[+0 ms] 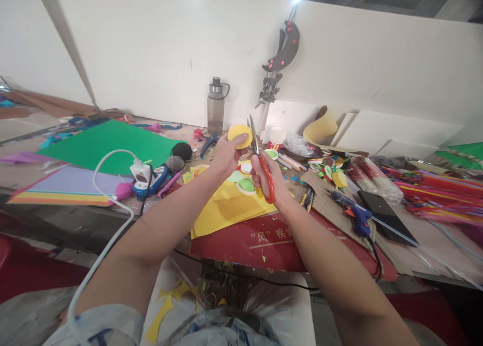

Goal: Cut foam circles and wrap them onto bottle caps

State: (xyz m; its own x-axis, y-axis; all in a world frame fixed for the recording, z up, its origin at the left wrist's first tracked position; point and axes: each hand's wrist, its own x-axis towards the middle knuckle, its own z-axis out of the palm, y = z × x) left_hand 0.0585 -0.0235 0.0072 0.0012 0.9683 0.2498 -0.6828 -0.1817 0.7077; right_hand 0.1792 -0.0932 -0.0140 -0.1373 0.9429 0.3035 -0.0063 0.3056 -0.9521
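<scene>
Between the fingers and thumb of my left hand [227, 152] is a round yellow disc [237, 131], held up over the table. My right hand [277, 177] grips red-handled scissors [268, 182], their blades pointing up and lying close to the disc's right edge. Whether the blades touch the disc I cannot tell. Below both hands lies a yellow sheet [219, 210], with a green-and-white disc [246, 186] and other pale discs resting on it. The sheet is on a red printed board [279, 243].
A green sheet [109, 147], a power strip [151, 180] and a water bottle [216, 107] stand or lie to the left and back. On the right are a glue gun [354, 215], a black phone [387, 218] and coloured stems [441, 185]. Yellow scraps [166, 306] lie near my lap.
</scene>
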